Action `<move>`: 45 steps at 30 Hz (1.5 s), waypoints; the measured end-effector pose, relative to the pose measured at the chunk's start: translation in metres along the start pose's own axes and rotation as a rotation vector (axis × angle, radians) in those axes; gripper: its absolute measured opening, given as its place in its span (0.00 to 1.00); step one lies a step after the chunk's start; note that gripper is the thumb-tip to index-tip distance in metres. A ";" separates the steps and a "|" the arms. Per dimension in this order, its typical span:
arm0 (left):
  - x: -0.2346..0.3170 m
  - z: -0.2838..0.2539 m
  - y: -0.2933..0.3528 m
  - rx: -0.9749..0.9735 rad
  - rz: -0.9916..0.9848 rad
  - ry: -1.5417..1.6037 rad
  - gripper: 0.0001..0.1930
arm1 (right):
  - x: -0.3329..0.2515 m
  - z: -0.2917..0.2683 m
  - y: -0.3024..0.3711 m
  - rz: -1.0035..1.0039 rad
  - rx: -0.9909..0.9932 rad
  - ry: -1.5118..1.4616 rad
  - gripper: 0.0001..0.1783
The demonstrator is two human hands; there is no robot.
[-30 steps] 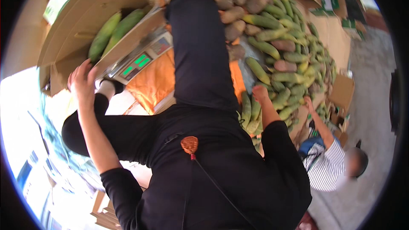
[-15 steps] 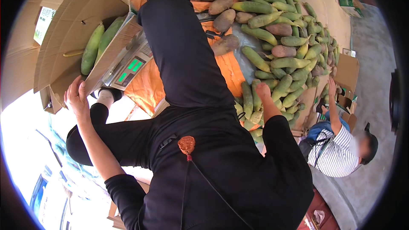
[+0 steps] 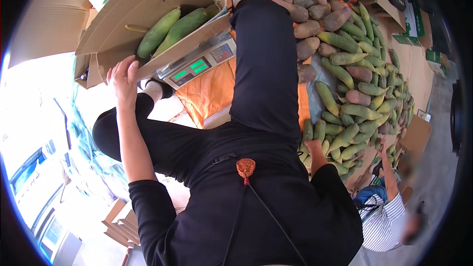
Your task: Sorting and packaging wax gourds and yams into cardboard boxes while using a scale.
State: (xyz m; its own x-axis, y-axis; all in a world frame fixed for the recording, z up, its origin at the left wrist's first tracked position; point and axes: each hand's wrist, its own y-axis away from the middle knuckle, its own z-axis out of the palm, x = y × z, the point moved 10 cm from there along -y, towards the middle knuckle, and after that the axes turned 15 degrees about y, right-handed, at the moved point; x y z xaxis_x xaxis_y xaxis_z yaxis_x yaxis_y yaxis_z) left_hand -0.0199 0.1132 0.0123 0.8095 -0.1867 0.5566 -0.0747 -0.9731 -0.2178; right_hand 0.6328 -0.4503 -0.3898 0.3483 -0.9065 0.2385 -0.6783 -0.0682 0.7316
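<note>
My left hand (image 3: 123, 76) has its fingers curled over the near left edge of a cardboard box (image 3: 209, 32). Two large green radishes (image 3: 158, 32) lie inside that box, with part of another beside them, partly hidden. Beneath the box is a digital scale (image 3: 199, 65) with green lit displays. My right hand (image 3: 313, 147) is down at the near edge of a big pile of green radishes (image 3: 352, 111), against the end of one green radish (image 3: 320, 129). The fingers of this hand are mostly hidden, so its grip does not show.
Reddish-brown radishes (image 3: 308, 29) lie at the far side on an orange sheet (image 3: 207, 86). At the right, a person in a striped shirt (image 3: 377, 226) reaches toward the pile. Green-and-white cartons (image 3: 414, 19) stand at the far right, and flattened cardboard (image 3: 116, 221) at lower left.
The view has swung, so the box, scale and pile sit further right in it. My right hand has come in against the green radishes. My left hand stays at the box edge.
</note>
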 end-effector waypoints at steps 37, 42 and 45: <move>-0.192 -0.038 0.009 -0.161 -0.944 0.324 0.18 | -0.693 -0.294 0.450 -1.204 0.353 0.592 0.23; -0.195 -0.035 0.018 -0.278 -1.019 0.180 0.21 | -0.694 -0.286 0.441 -1.186 0.310 0.513 0.24; -0.154 -0.046 -0.004 -0.391 -0.870 -0.096 0.21 | -0.684 -0.292 0.445 -1.163 0.305 0.485 0.24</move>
State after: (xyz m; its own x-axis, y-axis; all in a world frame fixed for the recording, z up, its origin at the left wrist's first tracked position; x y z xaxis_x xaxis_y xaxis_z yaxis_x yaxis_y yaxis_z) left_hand -0.1712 0.1401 -0.0362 0.7163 0.6174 0.3250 0.4002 -0.7451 0.5336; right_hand 0.2817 0.2612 -0.0408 0.9832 -0.0137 -0.1823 0.0817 -0.8589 0.5056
